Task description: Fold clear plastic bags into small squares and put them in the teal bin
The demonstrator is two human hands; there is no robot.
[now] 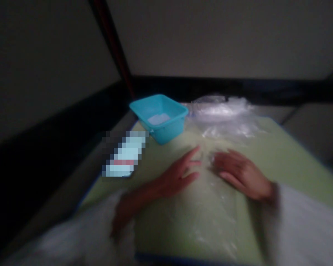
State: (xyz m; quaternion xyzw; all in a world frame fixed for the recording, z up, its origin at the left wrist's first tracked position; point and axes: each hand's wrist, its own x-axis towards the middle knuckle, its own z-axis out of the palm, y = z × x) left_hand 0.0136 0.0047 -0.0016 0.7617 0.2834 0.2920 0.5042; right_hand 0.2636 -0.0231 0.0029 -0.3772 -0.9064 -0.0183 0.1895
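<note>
A clear plastic bag (pixel 208 218) lies flat on the table in front of me, its outline faint and shiny in places. Over its upper left part is my left hand (pixel 181 171), fingers apart and pointing right, with nothing seen between them. My right hand (pixel 242 173) rests palm down at the bag's upper right edge. Its fingertips are blurred and look pressed together near the plastic; whether they pinch the bag I cannot make out.
A turquoise plastic basket (pixel 169 133) with white pieces inside stands at the table's back left. Behind and right is a pile of clear plastic bags (pixel 224 114). A blurred-out, phone-like flat object (pixel 126 155) lies at the left edge. The table (pixel 288 159) is yellow-green with blue edging.
</note>
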